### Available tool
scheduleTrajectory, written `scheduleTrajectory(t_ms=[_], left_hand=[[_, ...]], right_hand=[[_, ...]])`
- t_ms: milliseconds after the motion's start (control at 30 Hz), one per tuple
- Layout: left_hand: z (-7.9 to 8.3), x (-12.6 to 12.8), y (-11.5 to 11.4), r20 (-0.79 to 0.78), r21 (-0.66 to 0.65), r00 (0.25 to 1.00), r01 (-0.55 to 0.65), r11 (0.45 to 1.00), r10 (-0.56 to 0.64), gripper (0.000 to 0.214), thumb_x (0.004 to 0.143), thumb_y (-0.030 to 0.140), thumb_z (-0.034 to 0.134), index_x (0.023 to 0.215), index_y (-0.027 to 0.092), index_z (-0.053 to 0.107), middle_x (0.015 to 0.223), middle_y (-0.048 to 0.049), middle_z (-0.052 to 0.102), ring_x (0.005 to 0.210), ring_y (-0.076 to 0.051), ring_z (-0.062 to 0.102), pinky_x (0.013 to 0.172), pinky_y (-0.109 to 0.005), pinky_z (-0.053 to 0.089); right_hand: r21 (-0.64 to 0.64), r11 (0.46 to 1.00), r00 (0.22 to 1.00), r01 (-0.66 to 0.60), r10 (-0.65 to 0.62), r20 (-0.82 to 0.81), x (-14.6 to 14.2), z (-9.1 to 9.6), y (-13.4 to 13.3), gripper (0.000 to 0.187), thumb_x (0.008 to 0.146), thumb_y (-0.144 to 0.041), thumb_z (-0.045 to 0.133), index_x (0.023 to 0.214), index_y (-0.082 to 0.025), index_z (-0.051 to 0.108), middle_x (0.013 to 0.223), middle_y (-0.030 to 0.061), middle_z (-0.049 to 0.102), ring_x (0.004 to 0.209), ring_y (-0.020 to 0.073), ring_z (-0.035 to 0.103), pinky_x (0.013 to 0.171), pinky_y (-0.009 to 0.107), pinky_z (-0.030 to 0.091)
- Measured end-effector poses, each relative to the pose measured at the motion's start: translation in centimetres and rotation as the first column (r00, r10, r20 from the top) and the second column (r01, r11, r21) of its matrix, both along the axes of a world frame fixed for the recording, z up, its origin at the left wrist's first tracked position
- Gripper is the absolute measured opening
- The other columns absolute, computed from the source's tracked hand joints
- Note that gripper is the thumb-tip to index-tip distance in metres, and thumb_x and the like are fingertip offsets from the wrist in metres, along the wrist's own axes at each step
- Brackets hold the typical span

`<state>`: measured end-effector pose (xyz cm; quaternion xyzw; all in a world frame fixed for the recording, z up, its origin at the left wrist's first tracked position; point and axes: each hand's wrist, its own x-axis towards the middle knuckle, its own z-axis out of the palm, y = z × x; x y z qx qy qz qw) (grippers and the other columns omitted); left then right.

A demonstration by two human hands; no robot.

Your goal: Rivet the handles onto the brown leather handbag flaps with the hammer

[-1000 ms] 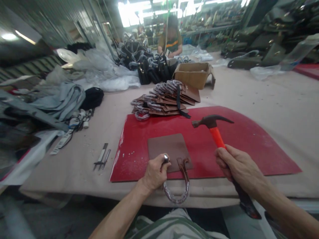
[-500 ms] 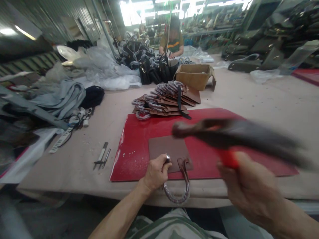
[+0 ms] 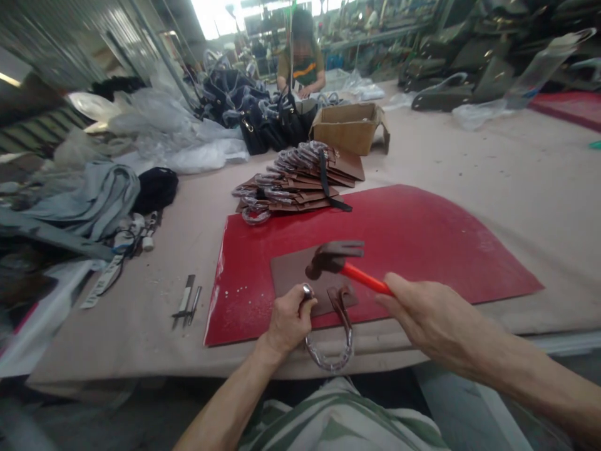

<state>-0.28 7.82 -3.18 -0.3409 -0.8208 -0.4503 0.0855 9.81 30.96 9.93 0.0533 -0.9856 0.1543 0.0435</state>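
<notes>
A brown leather panel (image 3: 293,266) lies on a red mat (image 3: 404,250). Its curved handle (image 3: 350,341), wrapped in clear plastic, hangs toward the table's front edge. My left hand (image 3: 288,322) is closed around a metal punch (image 3: 307,290), held upright on the panel; the punch's lower end is hidden by my fingers. My right hand (image 3: 417,307) grips the red handle of a claw hammer (image 3: 338,255). The hammer's head is just above and to the right of the punch's top, its claw pointing right.
Beyond the mat's far edge lies a pile of brown panels (image 3: 300,188) with wrapped handles. Behind it stand a cardboard box (image 3: 347,128) and black bags (image 3: 256,131). Slim metal tools (image 3: 188,300) lie left of the mat. A person (image 3: 303,62) works across the table.
The hammer has come down and left from a raised, blurred position to close above the punch. My left hand stays on the punch. The whole view has shifted slightly.
</notes>
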Motion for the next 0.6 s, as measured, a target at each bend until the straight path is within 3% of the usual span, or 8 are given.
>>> scheduleTrajectory(t_ms=[100, 167, 267, 333, 400, 467, 600], left_hand=[[0.1, 0.1, -0.1, 0.012, 0.033, 1.0, 0.007, 0.999, -0.008, 0.01, 0.089, 0.018, 0.054, 0.097, 0.019, 0.061, 0.089, -0.0053, 0.072, 0.083, -0.016, 0.07, 0.076, -0.026, 0.056], [0.1, 0.0, -0.2, 0.017, 0.054, 1.0, 0.005, 0.999, -0.006, 0.011, 0.09, 0.019, 0.055, 0.099, 0.018, 0.062, 0.091, -0.0054, 0.073, 0.084, -0.016, 0.071, 0.077, -0.026, 0.057], [0.1, 0.0, -0.3, 0.028, 0.069, 1.0, 0.002, 0.998, -0.004, 0.011, 0.09, 0.02, 0.058, 0.099, 0.018, 0.064, 0.089, -0.0052, 0.073, 0.081, -0.016, 0.071, 0.075, -0.025, 0.058], [0.1, 0.0, -0.5, 0.021, 0.071, 1.0, 0.006, 0.997, -0.008, 0.011, 0.09, 0.02, 0.059, 0.099, 0.018, 0.065, 0.09, -0.0054, 0.073, 0.081, -0.015, 0.071, 0.075, -0.025, 0.058], [0.2, 0.0, -0.6, -0.019, 0.077, 0.999, 0.036, 0.996, -0.034, 0.013, 0.09, 0.018, 0.06, 0.102, 0.018, 0.065, 0.093, -0.0064, 0.073, 0.085, -0.016, 0.071, 0.079, -0.026, 0.058], [0.2, 0.0, -0.7, -0.072, 0.087, 0.995, 0.071, 0.994, -0.065, 0.014, 0.089, 0.016, 0.062, 0.103, 0.017, 0.065, 0.096, -0.0075, 0.073, 0.091, -0.017, 0.071, 0.084, -0.028, 0.058], [0.3, 0.1, -0.6, -0.059, 0.092, 0.998, 0.037, 0.995, -0.031, 0.015, 0.088, 0.013, 0.063, 0.102, 0.017, 0.066, 0.096, -0.0071, 0.074, 0.092, -0.016, 0.071, 0.086, -0.028, 0.058]], right_hand=[[-0.234, 0.956, 0.982, 0.177, -0.157, 0.102, -1.5, -2.4, 2.0, 0.031, 0.097, -0.041, 0.035, 0.072, -0.024, 0.041, 0.055, -0.0027, 0.048, 0.047, 0.0143, 0.042, 0.05, 0.027, 0.028], [-0.281, 0.926, 0.964, 0.254, -0.217, 0.154, -2.5, -4.4, 3.4, 0.032, 0.096, -0.041, 0.037, 0.07, -0.023, 0.043, 0.057, -0.0017, 0.05, 0.05, 0.0149, 0.046, 0.051, 0.026, 0.031], [-0.1, 0.928, 0.926, 0.359, -0.341, 0.165, -3.3, -7.1, 4.8, 0.024, 0.095, -0.032, 0.039, 0.081, -0.02, 0.054, 0.064, 0.0025, 0.057, 0.056, 0.0177, 0.051, 0.054, 0.028, 0.033], [0.084, 0.929, 0.929, 0.361, -0.366, 0.05, -3.5, -8.1, 4.6, 0.022, 0.095, -0.026, 0.042, 0.096, -0.014, 0.059, 0.082, 0.0101, 0.064, 0.067, 0.0219, 0.057, 0.059, 0.031, 0.035], [0.188, 0.932, 0.949, 0.311, -0.295, -0.111, -3.4, -8.5, 3.6, 0.024, 0.094, -0.023, 0.046, 0.11, -0.011, 0.06, 0.106, 0.0176, 0.064, 0.086, 0.0281, 0.059, 0.069, 0.036, 0.04], [0.17, 0.956, 0.957, 0.239, -0.203, -0.205, -3.1, -8.4, 1.6, 0.026, 0.093, -0.021, 0.049, 0.114, -0.012, 0.06, 0.117, 0.0186, 0.062, 0.099, 0.0316, 0.057, 0.078, 0.04, 0.041], [-0.025, 0.989, 0.985, 0.148, -0.15, -0.085, -1.6, -8.8, -3.2, 0.016, 0.096, -0.022, 0.047, 0.101, -0.017, 0.061, 0.094, 0.0111, 0.066, 0.084, 0.0242, 0.061, 0.074, 0.034, 0.043]])
